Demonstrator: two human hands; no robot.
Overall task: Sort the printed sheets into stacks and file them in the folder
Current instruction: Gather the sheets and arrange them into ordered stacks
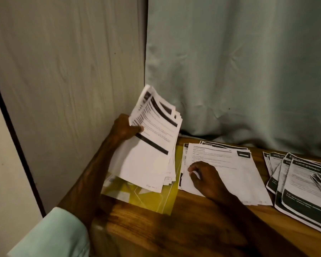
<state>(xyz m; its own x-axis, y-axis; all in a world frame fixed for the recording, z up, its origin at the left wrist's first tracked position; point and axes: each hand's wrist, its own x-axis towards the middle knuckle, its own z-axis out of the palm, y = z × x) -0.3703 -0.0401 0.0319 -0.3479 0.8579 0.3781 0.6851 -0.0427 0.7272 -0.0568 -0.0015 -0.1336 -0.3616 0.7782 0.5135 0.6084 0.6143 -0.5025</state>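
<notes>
Left hand (125, 127) clamped on left edge of fanned bundle of white printed sheets (152, 145), tilted above translucent yellow plastic folder (156, 197) on brown wooden counter (193, 229). Right hand (206, 180) curled on white sorted stack (233, 169); pinch or press, cannot tell. Paper likely light, limp, slippery: grip at edge, thumb on top.

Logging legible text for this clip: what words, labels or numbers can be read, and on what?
"DRESSING TA", cut by the frame edge: top sheet of the right stack.
"MULTI", rest covered: a rear sheet there.
Middle stack under the right hand: too small.
Sheaf in the left hand: blurred.
</notes>
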